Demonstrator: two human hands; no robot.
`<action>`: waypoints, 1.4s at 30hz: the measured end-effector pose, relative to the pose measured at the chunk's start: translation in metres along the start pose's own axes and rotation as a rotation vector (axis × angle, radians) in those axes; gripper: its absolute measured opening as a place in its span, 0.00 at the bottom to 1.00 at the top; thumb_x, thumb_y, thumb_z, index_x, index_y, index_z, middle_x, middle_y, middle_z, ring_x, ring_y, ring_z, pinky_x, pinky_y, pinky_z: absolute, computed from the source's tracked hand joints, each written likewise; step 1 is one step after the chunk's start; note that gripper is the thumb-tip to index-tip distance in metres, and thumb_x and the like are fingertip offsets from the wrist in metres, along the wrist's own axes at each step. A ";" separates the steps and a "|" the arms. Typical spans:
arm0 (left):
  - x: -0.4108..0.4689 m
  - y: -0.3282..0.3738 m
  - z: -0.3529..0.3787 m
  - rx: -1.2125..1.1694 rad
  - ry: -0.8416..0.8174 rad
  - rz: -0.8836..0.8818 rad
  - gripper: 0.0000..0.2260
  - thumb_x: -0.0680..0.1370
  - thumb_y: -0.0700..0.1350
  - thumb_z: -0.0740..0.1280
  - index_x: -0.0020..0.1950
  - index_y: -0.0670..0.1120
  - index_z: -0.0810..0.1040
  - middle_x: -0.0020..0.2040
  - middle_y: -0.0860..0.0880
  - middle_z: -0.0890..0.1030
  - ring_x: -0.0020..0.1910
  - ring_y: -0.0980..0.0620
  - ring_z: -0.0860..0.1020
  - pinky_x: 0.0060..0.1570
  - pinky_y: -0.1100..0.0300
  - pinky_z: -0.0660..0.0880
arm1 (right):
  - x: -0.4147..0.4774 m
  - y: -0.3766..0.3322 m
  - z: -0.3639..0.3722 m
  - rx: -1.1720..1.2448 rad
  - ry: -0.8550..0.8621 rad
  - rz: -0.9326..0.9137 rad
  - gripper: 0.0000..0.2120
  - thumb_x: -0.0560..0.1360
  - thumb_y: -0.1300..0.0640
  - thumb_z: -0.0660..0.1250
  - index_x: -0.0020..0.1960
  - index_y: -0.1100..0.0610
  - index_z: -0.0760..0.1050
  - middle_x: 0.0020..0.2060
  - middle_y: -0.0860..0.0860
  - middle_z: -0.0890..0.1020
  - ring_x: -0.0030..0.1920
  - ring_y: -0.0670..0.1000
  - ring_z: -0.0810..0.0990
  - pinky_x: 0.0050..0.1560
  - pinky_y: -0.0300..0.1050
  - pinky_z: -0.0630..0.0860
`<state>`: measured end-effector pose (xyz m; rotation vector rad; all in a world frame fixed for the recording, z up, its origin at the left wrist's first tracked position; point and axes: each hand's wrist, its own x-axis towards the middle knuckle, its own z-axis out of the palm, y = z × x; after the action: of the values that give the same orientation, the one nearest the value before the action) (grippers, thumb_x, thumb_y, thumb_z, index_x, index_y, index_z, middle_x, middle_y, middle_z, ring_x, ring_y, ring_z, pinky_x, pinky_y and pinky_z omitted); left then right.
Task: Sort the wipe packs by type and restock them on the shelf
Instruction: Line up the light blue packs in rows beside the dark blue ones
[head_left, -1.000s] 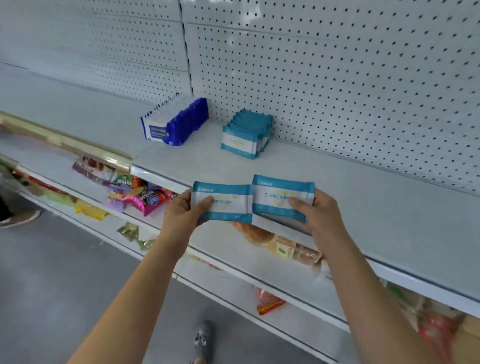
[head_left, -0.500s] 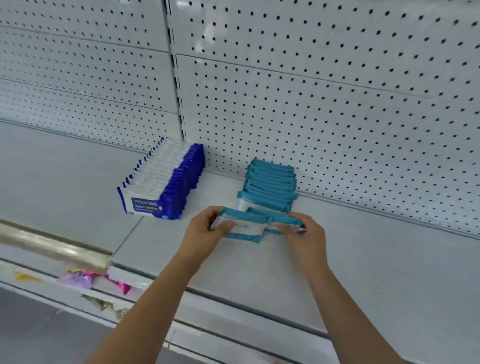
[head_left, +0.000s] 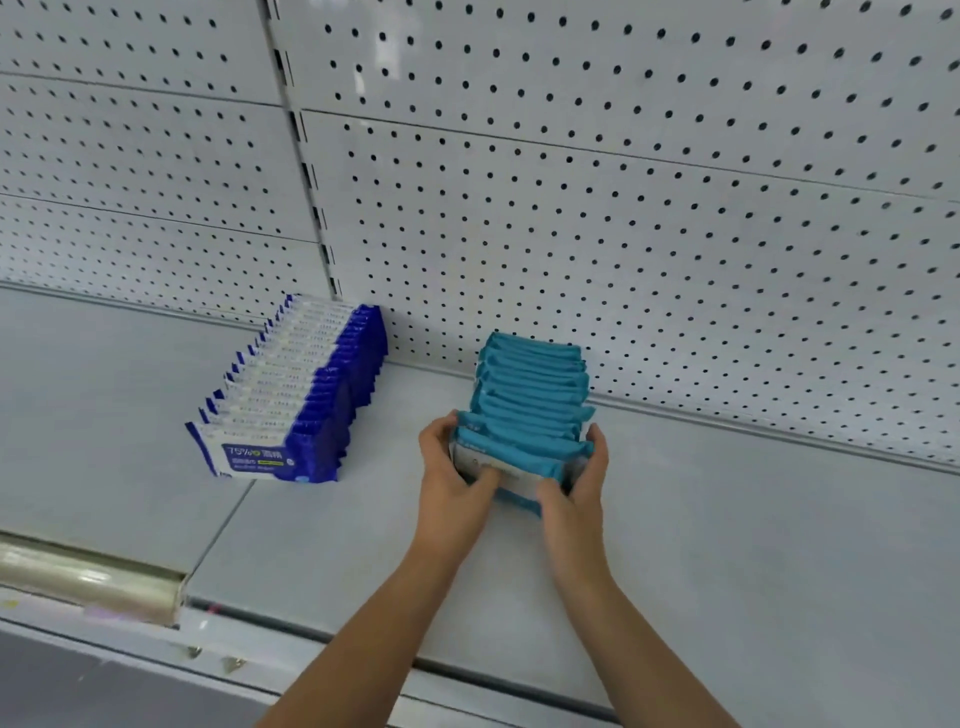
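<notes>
Shelf (head_left: 753, 545) held a row of teal wipe packs (head_left: 530, 379) standing on edge, back end by the pegboard (head_left: 623, 208). Front teal packs (head_left: 519, 454) were gripped at each end by the left hand (head_left: 449, 470) and right hand (head_left: 579, 491). A row of blue wipe packs (head_left: 306, 405) stood apart to the left.

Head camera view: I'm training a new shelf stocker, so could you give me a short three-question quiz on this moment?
1. True or false: the dark blue wipe packs stand in a row to the left of the teal wipe packs.
2. What do the left hand and the right hand grip? A) dark blue wipe packs B) teal wipe packs at the front of their row C) nothing
3. How many types of pack stand on the shelf?
Key: 1 true; 2 B; 3 two.
</notes>
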<state>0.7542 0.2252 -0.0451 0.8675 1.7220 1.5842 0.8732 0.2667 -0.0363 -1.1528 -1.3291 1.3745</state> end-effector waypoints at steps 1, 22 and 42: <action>-0.001 0.002 0.001 0.015 -0.039 0.010 0.33 0.76 0.31 0.68 0.74 0.52 0.59 0.65 0.60 0.72 0.61 0.68 0.75 0.56 0.69 0.75 | 0.003 -0.003 0.003 -0.036 -0.024 -0.039 0.38 0.75 0.64 0.68 0.76 0.41 0.55 0.65 0.41 0.74 0.62 0.38 0.76 0.55 0.29 0.75; -0.070 0.027 0.000 0.390 0.090 -0.111 0.35 0.80 0.46 0.68 0.82 0.54 0.53 0.81 0.54 0.57 0.78 0.53 0.59 0.73 0.56 0.59 | -0.025 -0.019 -0.076 -0.278 -0.210 0.060 0.44 0.74 0.51 0.73 0.80 0.45 0.50 0.79 0.45 0.57 0.78 0.44 0.57 0.76 0.47 0.59; -0.296 0.007 0.070 0.123 -0.378 -0.033 0.28 0.78 0.57 0.68 0.77 0.62 0.63 0.77 0.59 0.65 0.71 0.63 0.67 0.74 0.53 0.65 | -0.241 0.008 -0.240 -0.231 0.010 0.122 0.33 0.77 0.61 0.70 0.77 0.46 0.61 0.73 0.41 0.68 0.70 0.43 0.68 0.73 0.45 0.65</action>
<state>0.9833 0.0248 -0.0381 1.1126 1.5616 1.2083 1.1539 0.0742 -0.0335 -1.4138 -1.4595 1.3235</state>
